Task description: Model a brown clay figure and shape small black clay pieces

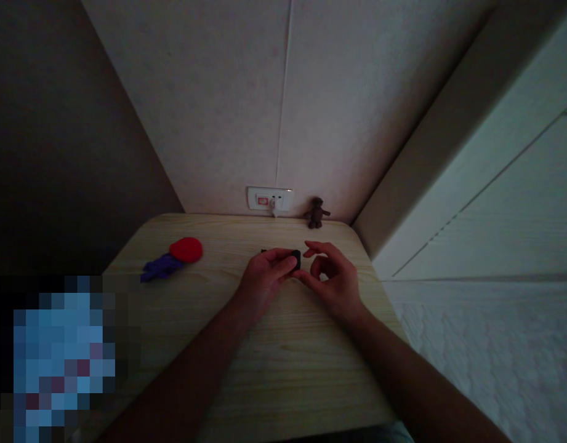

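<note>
My left hand [267, 274] is closed, pinching a small black lump [297, 259] that looks like modelling clay between thumb and fingers. Just right of it, my right hand [332, 274] has its fingers apart and curved, with nothing seen between them. Its thumb tip comes close to the lower edge of the lump; whether it touches I cannot tell. A small dark bit [263, 251] shows behind my left hand, mostly hidden.
Both hands are over a pale wooden table [283, 369]. A red disc [186, 250] lies against a purple lumpy piece [162, 267] at the left. A small brown bear figure [316, 213] stands at the back edge, near a wall socket [263, 200] with a plug [274, 207].
</note>
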Tool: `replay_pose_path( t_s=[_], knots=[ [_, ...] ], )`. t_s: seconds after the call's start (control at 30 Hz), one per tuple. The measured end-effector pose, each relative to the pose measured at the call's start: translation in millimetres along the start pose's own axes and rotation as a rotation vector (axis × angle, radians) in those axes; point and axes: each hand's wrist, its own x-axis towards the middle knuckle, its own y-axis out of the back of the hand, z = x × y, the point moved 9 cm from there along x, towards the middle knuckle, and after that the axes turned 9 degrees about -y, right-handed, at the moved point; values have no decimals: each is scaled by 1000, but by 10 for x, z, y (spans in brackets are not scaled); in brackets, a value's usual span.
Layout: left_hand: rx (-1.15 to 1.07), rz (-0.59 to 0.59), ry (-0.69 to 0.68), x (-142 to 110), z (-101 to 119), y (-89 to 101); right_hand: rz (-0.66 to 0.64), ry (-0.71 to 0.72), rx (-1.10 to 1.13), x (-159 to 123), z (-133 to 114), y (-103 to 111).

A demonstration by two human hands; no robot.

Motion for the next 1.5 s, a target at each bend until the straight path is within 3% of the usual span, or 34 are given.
replay_pose_path(
  t_s=[0.17,0.37,0.67,1.0,1.33,1.5],
  knots=[
    [81,-67,-3,-3,4,-38,-92,108,-69,20,-64,-31],
    [56,-113,24,-23,-9,-91,-71,217,-170,-16,-215,-26],
    [-85,-207,146,-90,-98,-173,-34,217,-192,-26,-253,9],
    [-6,-104,75,-30,-24,-64,-107,305,-237,-56,-330,-66],
    [-93,-208,135,-95,-39,-220,-89,235,-145,-32,-279,-28],
    [20,-153,57,-46,-9,-105,-114,277,-189,-38,-279,-64]
  ],
)
